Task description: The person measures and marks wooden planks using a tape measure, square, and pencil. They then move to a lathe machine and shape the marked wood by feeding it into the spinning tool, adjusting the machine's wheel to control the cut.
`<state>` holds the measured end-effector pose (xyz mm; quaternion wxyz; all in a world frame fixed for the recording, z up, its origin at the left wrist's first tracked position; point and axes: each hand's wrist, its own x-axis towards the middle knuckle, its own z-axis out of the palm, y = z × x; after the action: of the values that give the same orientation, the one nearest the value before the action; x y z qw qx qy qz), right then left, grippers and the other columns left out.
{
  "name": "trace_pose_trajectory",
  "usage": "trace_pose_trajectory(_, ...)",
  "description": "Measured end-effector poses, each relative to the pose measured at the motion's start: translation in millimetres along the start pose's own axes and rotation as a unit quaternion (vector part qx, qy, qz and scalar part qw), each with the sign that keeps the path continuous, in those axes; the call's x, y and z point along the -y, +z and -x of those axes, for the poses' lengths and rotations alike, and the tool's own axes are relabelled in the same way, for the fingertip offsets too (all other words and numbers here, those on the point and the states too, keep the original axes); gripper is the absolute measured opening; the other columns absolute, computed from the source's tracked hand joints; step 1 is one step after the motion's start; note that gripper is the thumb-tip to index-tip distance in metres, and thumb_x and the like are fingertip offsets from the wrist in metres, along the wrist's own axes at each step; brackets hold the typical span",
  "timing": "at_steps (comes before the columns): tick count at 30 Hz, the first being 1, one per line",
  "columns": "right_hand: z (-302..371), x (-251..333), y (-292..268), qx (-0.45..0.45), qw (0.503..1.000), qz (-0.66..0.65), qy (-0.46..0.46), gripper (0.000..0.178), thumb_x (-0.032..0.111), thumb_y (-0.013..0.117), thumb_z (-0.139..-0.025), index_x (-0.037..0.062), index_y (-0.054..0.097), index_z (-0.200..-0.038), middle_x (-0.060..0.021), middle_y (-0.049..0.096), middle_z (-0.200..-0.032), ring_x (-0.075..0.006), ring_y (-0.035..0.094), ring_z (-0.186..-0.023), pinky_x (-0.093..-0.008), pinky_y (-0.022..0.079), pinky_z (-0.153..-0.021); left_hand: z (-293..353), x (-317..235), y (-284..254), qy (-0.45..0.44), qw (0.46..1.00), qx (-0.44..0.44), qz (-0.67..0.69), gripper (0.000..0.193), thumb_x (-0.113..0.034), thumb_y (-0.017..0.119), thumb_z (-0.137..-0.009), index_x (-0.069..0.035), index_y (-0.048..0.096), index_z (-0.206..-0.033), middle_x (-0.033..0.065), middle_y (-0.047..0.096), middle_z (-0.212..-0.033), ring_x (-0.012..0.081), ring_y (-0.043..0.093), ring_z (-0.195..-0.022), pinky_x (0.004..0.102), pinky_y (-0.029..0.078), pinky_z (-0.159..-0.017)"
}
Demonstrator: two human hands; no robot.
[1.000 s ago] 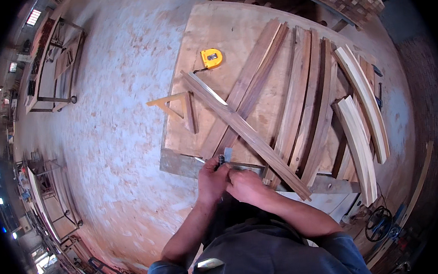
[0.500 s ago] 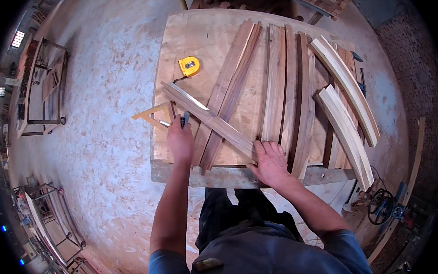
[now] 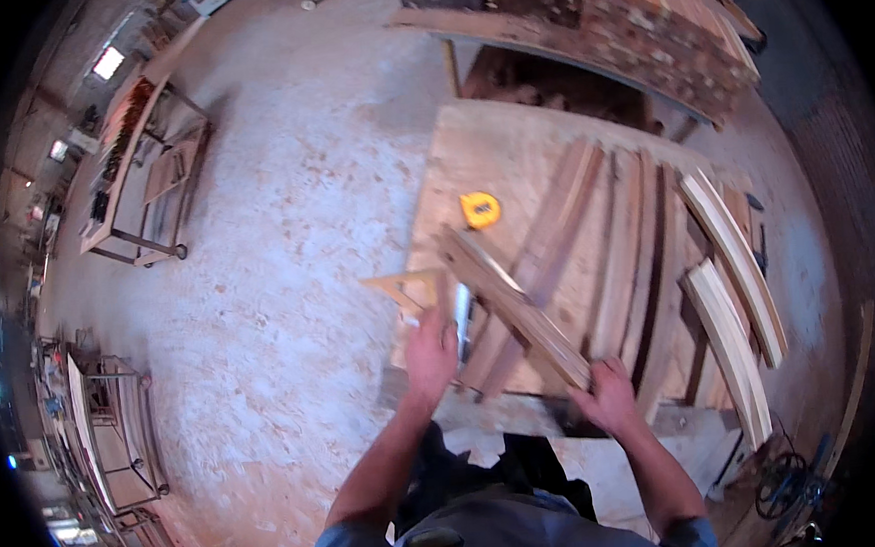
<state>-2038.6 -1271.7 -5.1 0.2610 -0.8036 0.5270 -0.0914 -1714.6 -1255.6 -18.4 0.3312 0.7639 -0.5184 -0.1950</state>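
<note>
My left hand (image 3: 431, 356) is closed at the lower edge of a yellowish triangular square (image 3: 398, 284) by the table's left side. A slim silver-blue tool (image 3: 463, 320) shows just right of its fingers; blur hides its kind and whether I hold it. My right hand (image 3: 610, 398) grips the near end of a brown wooden strip (image 3: 515, 304), which slants from upper left to lower right across other strips. Beyond the strip's far end sits a yellow tape measure (image 3: 481, 210).
Several long wooden strips (image 3: 622, 252) lie side by side on the plywood tabletop (image 3: 461, 162). Two pale curved pieces (image 3: 731, 351) rest at the right. Behind stands a bench with stacked wood blocks (image 3: 664, 44). A wheeled rack (image 3: 144, 226) is on the left floor.
The view has shifted, so the table appears lower and farther right. My left hand has moved left against the square, away from the strip. My right hand's fingers have closed round the strip's end.
</note>
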Motion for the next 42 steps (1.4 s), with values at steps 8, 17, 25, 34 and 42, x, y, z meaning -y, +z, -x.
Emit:
trace_pose_trajectory(8, 21.2, 133.4, 2.2, 0.085, 0.930, -0.287, 0.213, 0.041, 0.017, 0.072, -0.075, -0.0048, 0.060, -0.107, -0.0118, 0.066, -0.095, -0.0173, 0.061, -0.087, -0.0336, 0.050, -0.077, -4.1, 143.8, -170.9, -0.041, 0.997, -0.023, 0.054, 0.033, -0.012, 0.062, -0.089, -0.002, 0.060, -0.121, 0.0186, 0.066, -0.109, 0.0326, 0.066, -0.095, 0.0398, 0.053, -0.081)
trace_pose_trajectory(17, -101.1, 412.5, 82.8, 0.095, 0.871, -0.408, 0.256, 0.052, 0.022, 0.072, -0.083, -0.0089, 0.057, -0.122, -0.0124, 0.065, -0.105, -0.0183, 0.059, -0.095, -0.0331, 0.049, -0.083, -19.8, 335.9, -361.8, -0.104, 0.986, -0.111, 0.061, 0.035, -0.012, 0.065, -0.087, 0.001, 0.062, -0.119, 0.0174, 0.068, -0.105, 0.0300, 0.069, -0.087, 0.0372, 0.057, -0.073)
trace_pose_trajectory(25, -267.6, 502.6, 132.1, -0.159, 0.888, -0.413, 0.126, 0.031, 0.011, 0.052, -0.094, -0.0044, 0.058, -0.119, -0.0066, 0.063, -0.101, -0.0139, 0.058, -0.094, -0.0281, 0.047, -0.084, -47.2, 426.2, -460.7, -0.149, 0.980, -0.135, 0.015, 0.038, -0.012, 0.067, -0.085, 0.002, 0.062, -0.120, 0.0184, 0.068, -0.104, 0.0292, 0.069, -0.089, 0.0370, 0.058, -0.074)
trace_pose_trajectory(34, -483.6, 601.5, 165.3, -0.124, 0.852, -0.504, 0.070, 0.037, 0.007, 0.071, -0.080, 0.0010, 0.058, -0.114, -0.0060, 0.066, -0.097, -0.0164, 0.063, -0.086, -0.0327, 0.053, -0.077, -293.1, 393.0, -504.2, 0.079, 0.995, -0.061, -0.032, 0.054, -0.026, 0.076, -0.082, 0.002, 0.057, -0.124, 0.0199, 0.065, -0.110, 0.0373, 0.064, -0.099, 0.0443, 0.054, -0.085)
trace_pose_trajectory(42, -688.9, 692.6, 242.1, 0.002, 0.696, -0.715, 0.068, 0.015, 0.009, 0.069, -0.088, 0.0055, 0.064, -0.102, -0.0060, 0.068, -0.095, -0.0181, 0.066, -0.089, -0.0359, 0.055, -0.078, -530.9, 378.1, -562.6, 0.098, 0.991, 0.043, -0.077, 0.083, -0.035, 0.083, -0.072, 0.009, 0.045, -0.131, 0.0305, 0.054, -0.126, 0.0454, 0.054, -0.116, 0.0500, 0.047, -0.095)
